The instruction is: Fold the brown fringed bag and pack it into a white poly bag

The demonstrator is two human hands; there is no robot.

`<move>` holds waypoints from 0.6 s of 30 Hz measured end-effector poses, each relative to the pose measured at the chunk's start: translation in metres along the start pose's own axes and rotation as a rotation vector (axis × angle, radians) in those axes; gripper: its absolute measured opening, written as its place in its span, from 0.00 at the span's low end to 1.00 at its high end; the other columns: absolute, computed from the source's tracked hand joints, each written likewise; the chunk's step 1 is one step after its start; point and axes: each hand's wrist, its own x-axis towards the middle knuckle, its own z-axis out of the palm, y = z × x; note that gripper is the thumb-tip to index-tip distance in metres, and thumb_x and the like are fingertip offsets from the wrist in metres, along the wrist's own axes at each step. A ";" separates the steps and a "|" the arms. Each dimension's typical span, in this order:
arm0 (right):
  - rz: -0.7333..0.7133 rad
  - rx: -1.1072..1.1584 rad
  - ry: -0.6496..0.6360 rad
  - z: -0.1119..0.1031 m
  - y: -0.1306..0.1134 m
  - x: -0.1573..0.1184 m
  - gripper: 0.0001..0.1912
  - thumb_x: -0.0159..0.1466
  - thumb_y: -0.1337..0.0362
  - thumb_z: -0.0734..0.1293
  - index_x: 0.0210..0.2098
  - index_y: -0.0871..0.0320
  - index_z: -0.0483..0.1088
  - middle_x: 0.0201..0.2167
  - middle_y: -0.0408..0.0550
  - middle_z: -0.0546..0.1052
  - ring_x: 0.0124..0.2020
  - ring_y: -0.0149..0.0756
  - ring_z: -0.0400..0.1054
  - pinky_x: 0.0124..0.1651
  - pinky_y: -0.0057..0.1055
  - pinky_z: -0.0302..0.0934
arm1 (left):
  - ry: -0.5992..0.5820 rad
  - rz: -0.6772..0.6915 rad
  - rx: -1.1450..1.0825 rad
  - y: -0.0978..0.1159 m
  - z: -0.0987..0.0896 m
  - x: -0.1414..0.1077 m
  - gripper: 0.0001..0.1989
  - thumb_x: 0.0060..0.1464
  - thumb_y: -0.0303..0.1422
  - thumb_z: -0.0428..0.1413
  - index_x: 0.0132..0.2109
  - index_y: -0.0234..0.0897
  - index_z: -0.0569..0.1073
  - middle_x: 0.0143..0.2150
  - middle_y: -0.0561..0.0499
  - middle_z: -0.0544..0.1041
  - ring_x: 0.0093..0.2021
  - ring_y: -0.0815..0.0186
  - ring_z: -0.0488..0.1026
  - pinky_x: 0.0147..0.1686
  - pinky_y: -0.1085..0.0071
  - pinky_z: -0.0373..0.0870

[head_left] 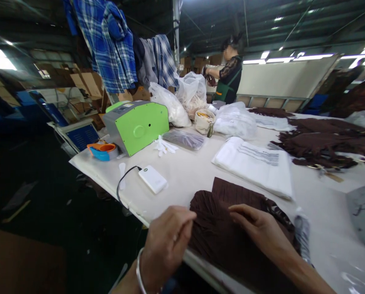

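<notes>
Lightly, the left hand (166, 245) curls at the edge of pleated brown fabric (219, 232), the right hand (258, 226) flat on it

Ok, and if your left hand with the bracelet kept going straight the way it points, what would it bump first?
Probably the brown cloth. The fingertips of the left hand are right at its edge and may already touch it, though the depth is hard to tell.

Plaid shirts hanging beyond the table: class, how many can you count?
2: a blue plaid shirt hanging at the left, and a second plaid shirt to its right, past a grey garment. More may be hidden.
</notes>
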 end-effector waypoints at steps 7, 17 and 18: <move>-0.556 -0.609 -0.139 0.015 -0.023 0.011 0.11 0.65 0.71 0.61 0.44 0.54 0.70 0.44 0.47 0.76 0.45 0.40 0.68 0.46 0.38 0.61 | -0.220 -0.153 0.033 -0.022 0.033 -0.009 0.20 0.49 0.29 0.64 0.49 0.41 0.69 0.48 0.49 0.72 0.49 0.58 0.68 0.50 0.60 0.67; -0.612 -0.808 -0.129 -0.004 -0.003 0.049 0.08 0.65 0.71 0.61 0.31 0.56 0.69 0.30 0.43 0.74 0.34 0.36 0.65 0.39 0.34 0.55 | -0.203 -0.023 0.039 -0.020 0.065 -0.017 0.12 0.56 0.32 0.59 0.48 0.45 0.70 0.45 0.52 0.74 0.45 0.60 0.70 0.46 0.60 0.67; -0.589 -0.793 -0.125 -0.010 0.001 0.050 0.08 0.65 0.70 0.61 0.31 0.56 0.69 0.30 0.43 0.74 0.34 0.36 0.65 0.39 0.34 0.56 | -0.162 -0.042 0.008 -0.024 0.060 -0.014 0.09 0.59 0.31 0.56 0.47 0.44 0.71 0.44 0.51 0.74 0.45 0.61 0.70 0.46 0.62 0.67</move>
